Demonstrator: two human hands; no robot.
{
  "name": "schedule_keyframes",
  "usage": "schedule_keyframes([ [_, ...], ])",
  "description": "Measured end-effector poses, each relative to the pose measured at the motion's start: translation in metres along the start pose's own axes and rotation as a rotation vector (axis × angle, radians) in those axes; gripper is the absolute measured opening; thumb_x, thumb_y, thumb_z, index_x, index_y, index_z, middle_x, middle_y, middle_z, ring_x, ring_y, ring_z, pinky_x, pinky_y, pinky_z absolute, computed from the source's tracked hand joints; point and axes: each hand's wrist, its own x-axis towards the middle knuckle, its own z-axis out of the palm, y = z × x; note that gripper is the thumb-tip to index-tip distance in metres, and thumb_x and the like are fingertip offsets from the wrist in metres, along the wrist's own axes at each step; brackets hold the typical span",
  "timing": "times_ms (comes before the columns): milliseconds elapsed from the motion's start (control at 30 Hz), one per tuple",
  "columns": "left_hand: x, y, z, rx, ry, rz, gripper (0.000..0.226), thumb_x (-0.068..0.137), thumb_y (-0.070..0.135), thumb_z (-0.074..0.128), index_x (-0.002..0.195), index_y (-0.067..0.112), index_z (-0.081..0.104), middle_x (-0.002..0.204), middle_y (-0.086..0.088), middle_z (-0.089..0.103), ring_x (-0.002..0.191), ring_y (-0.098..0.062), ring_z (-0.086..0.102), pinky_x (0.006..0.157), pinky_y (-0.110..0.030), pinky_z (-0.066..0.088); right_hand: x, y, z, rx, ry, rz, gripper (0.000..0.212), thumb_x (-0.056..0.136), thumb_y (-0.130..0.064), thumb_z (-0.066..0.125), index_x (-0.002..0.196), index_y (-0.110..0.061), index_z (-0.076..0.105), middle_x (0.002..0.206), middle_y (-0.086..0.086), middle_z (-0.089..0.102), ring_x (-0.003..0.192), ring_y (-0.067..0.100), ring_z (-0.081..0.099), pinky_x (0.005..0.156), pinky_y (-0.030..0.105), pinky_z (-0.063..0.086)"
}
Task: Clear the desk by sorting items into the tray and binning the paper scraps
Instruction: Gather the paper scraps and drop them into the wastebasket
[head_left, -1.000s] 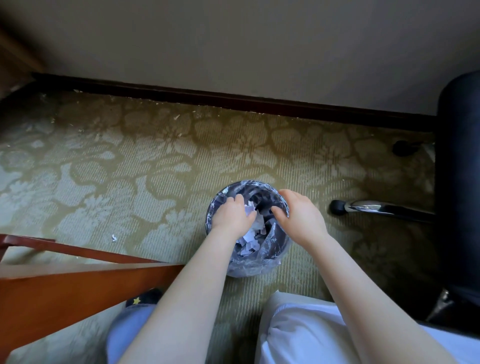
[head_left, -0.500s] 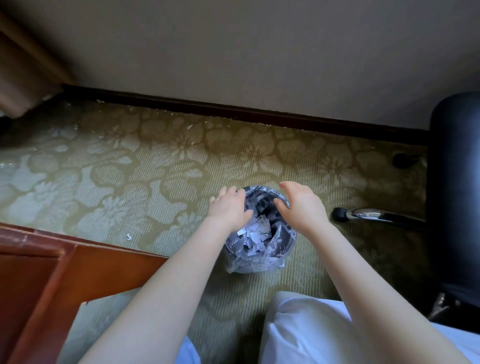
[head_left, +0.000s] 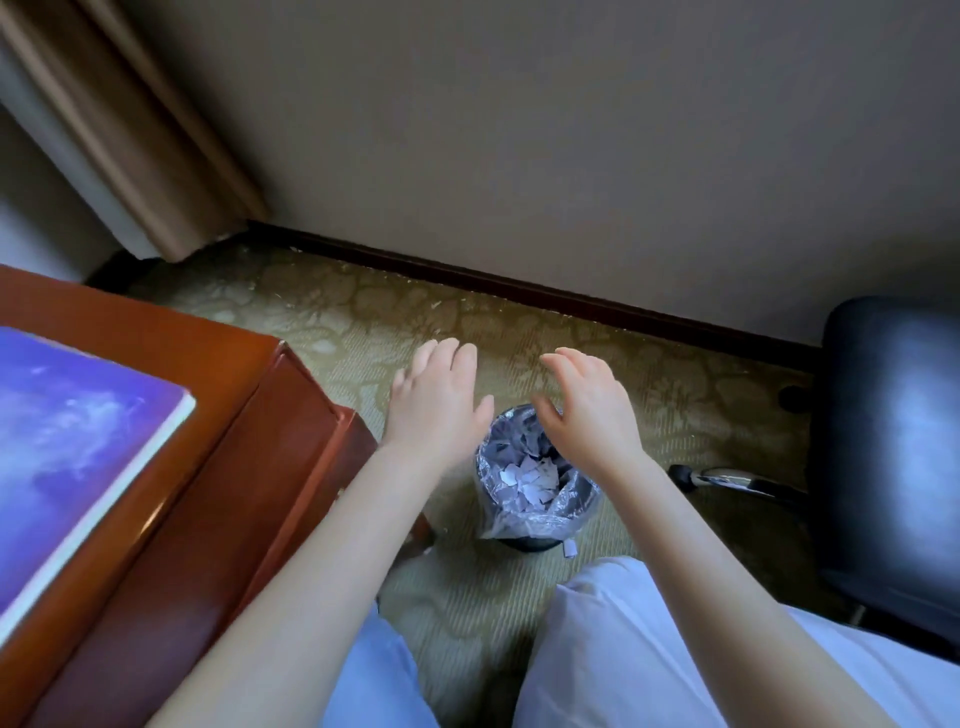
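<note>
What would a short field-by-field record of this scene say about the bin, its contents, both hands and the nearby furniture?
bin: small round bin with clear plastic liner, standing on patterned carpet
contents: torn white paper scraps
stray scrap: one piece of paper on the carpet by the bin's base
left hand: open, empty, above the bin
right hand: open, empty, above the bin
left side: reddish wooden desk with purple book
right side: black office chair

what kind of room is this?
Probably a hotel room or a carpeted home office, at a desk corner. Cues: patterned carpet meeting a dark baseboard, a polished wooden desk, a black office chair, and a small lined bin of paper scraps.
</note>
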Motion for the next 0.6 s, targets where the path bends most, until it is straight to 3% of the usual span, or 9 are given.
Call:
schedule_keyframes([
  [233,-0.100,-0.018,-0.070,0.021,0.241,-0.059,0.051,0.091,0.034,0.049,0.136,0.013,0.039,0.146,-0.005,0.037,0.140,-0.023,0.024,0.111,-0.042,0.027,-0.032,-0.074,-0.046,0.082,0.171,-0.215,0.037,0.086,-0.024,0.063,0.119,-0.008,0.059,0.124,0.009,0.060,0.113,0.033,0.055,0.086,0.042,0.048],
  [400,-0.178,-0.041,-0.100,0.076,0.477,-0.113,0.044,0.079,0.033,0.043,0.109,0.007,0.061,0.114,-0.009,0.063,0.114,-0.031,0.056,0.092,-0.043,0.048,-0.065,-0.138,-0.069,0.208,0.263,-0.384,0.032,0.085,-0.021,0.061,0.113,-0.008,0.061,0.117,0.009,0.062,0.105,0.033,0.057,0.084,0.042,0.052],
  [600,-0.270,-0.087,-0.121,0.117,0.581,-0.299,0.046,0.075,0.033,0.042,0.106,0.006,0.062,0.111,-0.011,0.065,0.109,-0.033,0.059,0.089,-0.043,0.049,-0.098,-0.225,-0.081,0.320,0.261,-0.572,0.033,0.082,-0.022,0.053,0.111,-0.009,0.062,0.115,0.008,0.062,0.101,0.032,0.055,0.081,0.041,0.050],
])
